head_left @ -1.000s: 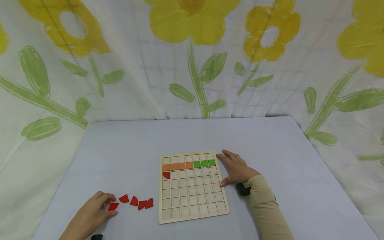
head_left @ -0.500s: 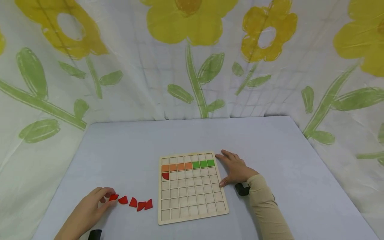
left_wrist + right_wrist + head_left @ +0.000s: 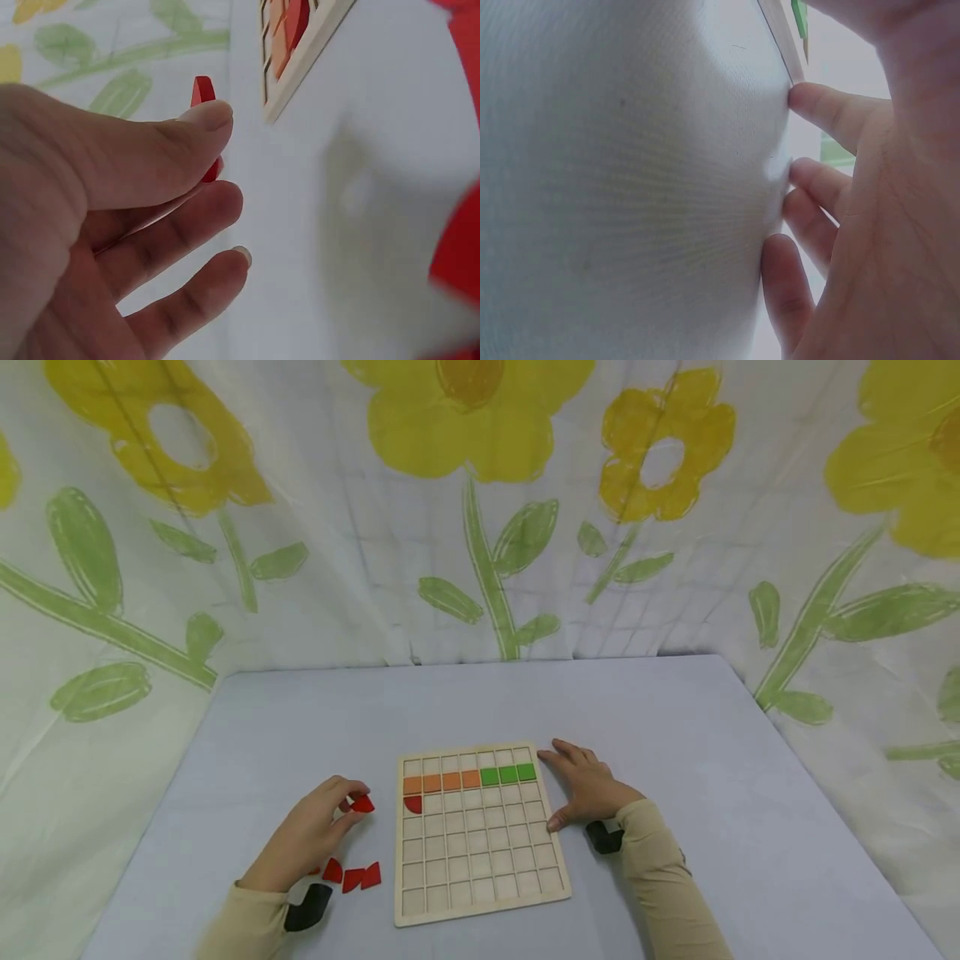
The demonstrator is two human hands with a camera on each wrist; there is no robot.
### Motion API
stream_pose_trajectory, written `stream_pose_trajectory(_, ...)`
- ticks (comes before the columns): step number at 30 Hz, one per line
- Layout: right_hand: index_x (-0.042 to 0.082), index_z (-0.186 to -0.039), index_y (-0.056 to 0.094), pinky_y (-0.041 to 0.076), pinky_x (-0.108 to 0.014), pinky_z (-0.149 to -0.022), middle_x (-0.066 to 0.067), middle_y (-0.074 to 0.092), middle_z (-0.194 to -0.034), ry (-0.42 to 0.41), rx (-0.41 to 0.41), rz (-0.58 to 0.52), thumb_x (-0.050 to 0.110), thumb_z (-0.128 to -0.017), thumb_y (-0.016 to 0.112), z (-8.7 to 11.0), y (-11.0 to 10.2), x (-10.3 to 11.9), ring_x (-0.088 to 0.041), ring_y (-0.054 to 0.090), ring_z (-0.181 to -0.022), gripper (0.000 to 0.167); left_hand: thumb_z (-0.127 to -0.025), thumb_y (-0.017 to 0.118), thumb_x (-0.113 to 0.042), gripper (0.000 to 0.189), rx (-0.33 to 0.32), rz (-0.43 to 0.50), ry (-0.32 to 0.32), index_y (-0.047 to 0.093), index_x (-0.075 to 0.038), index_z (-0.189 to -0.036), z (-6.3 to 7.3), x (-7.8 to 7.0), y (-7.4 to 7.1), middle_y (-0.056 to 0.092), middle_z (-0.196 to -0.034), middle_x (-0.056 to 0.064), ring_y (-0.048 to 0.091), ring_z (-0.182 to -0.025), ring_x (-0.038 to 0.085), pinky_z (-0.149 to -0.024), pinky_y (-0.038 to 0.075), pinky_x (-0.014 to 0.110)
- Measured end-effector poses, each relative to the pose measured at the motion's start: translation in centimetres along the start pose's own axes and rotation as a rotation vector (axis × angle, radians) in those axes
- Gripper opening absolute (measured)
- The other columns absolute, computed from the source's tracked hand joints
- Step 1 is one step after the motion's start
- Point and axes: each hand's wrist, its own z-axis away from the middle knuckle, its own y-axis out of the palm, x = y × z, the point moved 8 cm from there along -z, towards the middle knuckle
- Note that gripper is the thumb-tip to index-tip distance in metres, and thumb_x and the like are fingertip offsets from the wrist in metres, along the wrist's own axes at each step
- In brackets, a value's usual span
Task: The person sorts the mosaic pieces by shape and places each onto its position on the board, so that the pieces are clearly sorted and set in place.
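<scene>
My left hand (image 3: 313, 828) pinches a red quarter-circle tile (image 3: 363, 804) between thumb and fingers, just left of the board. In the left wrist view the tile (image 3: 202, 91) stands edge-on behind the thumb tip. The wooden grid board (image 3: 480, 865) has orange tiles (image 3: 432, 783) and green tiles (image 3: 507, 774) along its second row. A red quarter-circle (image 3: 413, 805) sits in the leftmost cell of the third row. At the board's right edge rests my right hand (image 3: 592, 787), fingers spread, thumb and fingertips right at the frame.
Several loose red tiles (image 3: 352, 881) lie on the white table (image 3: 480, 706) left of the board, one partly hidden by the left wrist. Black wrist cameras (image 3: 308, 908) are on both wrists. A flower-printed curtain (image 3: 315, 610) hangs behind the table.
My left hand has picked up the leftmost loose red tile and carried it right and away from me, toward the board. The right hand has stayed at the board's edge.
</scene>
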Motion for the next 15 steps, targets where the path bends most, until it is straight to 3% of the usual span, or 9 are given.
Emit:
stream_pose_trajectory(10,0.020,-0.150,0.030,0.026,-0.062,-0.104,-0.012,0.016,-0.158,-0.003,-0.009,0.010,0.058,-0.055,0.083,0.1,0.1,-0.2,-0.040,0.017,-0.141,0.115,-0.080,0.077,-0.013,0.026,0.015,0.002,0.197,0.068,-0.012,-0.104,-2.8,-4.2,3.5,0.061,-0.097,-0.005,0.058,-0.084,0.011,-0.075,0.051,0.028)
stream_pose_trajectory(15,0.020,-0.150,0.030,0.027,-0.062,-0.103,-0.013,0.015,-0.158,-0.012,-0.006,0.016,0.058,-0.055,0.084,0.0,-0.1,0.1,-0.040,0.018,-0.141,0.116,-0.082,0.075,-0.016,0.024,0.052,-0.027,0.234,0.069,-0.012,-0.105,-3.6,-5.5,4.8,0.061,-0.097,-0.006,0.056,-0.084,0.010,-0.077,0.050,0.030)
